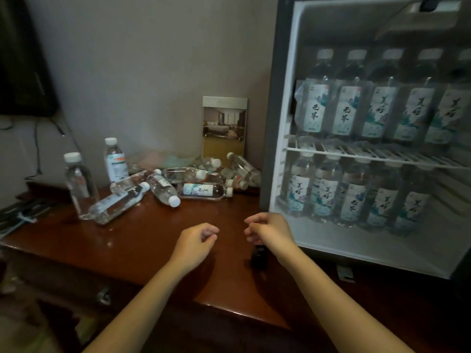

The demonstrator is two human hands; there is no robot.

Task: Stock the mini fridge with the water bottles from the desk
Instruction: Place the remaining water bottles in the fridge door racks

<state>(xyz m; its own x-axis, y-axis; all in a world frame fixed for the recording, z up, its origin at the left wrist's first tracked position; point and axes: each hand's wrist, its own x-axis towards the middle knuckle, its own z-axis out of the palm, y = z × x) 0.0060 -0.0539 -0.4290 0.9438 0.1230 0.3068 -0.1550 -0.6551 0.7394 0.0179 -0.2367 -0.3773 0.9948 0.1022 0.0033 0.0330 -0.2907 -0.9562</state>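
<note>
- The water bottles point(178, 179) still outside lie in a loose heap at the back of the desk point(142, 240), against the wall and just left of the mini fridge point(369, 138); most lie on their sides with white caps pointing various ways; one with a pale painted label point(205, 191) lies across the front of the heap
- Two bottles stand upright at the left of the heap: a clear one point(79, 184) nearest the desk's left edge, and one with an orange and white label point(115, 160) behind it; a long clear bottle point(118, 203) lies on its side touching the foot of the clear upright one
- The mini fridge stands on the right of the desk with its inside in full view; a wire shelf point(369, 155) splits it into two levels; a row of labelled bottles stands upright on the shelf, and another row stands on the fridge floor below
- The left hand point(196, 242) hovers low over the bare front of the desk, fingers loosely curled, holding nothing
- The right hand point(270, 229) hovers just beside it, in front of the fridge's lower left corner, fingers likewise loosely curled and empty; the two hands are near one another but apart
- A small dark object point(258, 257) sits on the desk under the right wrist; what it is I cannot tell
- A picture card point(224, 126) of a room leans against the wall behind the heap; dark cables point(38, 149) hang down the wall at far left
</note>
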